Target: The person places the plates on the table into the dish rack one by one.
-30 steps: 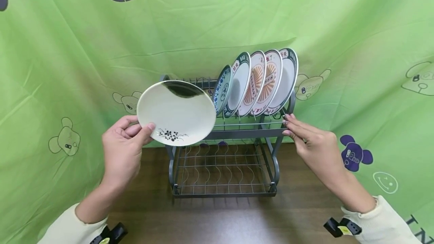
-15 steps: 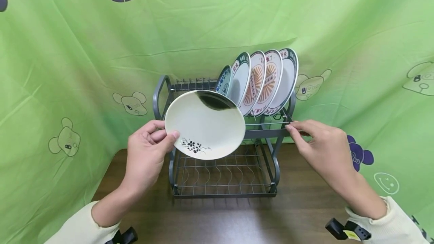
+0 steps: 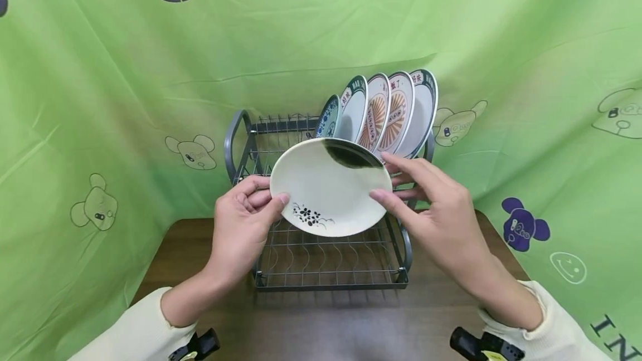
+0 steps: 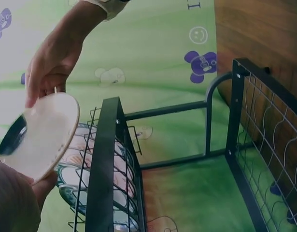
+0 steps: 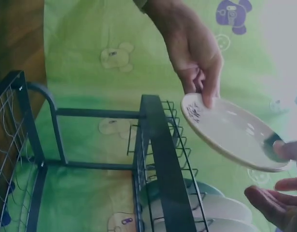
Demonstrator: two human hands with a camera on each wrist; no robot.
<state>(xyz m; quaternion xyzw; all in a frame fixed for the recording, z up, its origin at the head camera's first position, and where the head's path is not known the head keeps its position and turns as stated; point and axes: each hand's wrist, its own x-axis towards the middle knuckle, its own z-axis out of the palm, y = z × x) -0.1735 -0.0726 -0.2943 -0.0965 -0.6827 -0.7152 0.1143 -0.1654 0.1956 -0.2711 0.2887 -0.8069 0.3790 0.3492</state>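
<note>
A cream plate (image 3: pixel 331 188) with a black flower sprig and a dark smear at its rim hangs tilted in front of the upper tier of a dark grey two-tier dish rack (image 3: pixel 239 138). My left hand (image 3: pixel 266 200) pinches its left rim, thumb on the face. My right hand (image 3: pixel 401 180) is at the right rim, thumb touching the face and straight fingers reaching behind. In the right wrist view, those fingers (image 5: pixel 276 198) lie below the plate (image 5: pixel 230 130) with a gap. The left wrist view shows the plate (image 4: pixel 42 135) edge-on above the rack.
Several patterned plates (image 3: pixel 386 116) stand upright in the right half of the upper tier. The lower wire tier (image 3: pixel 326 261) holds nothing. The rack stands on a brown wooden table (image 3: pixel 351 322). A green printed cloth (image 3: pixel 100 99) hangs behind and at both sides.
My left hand carried the plate rightward to the middle of the rack front. My right hand let go of the rack's right corner and came left to the plate's right rim.
</note>
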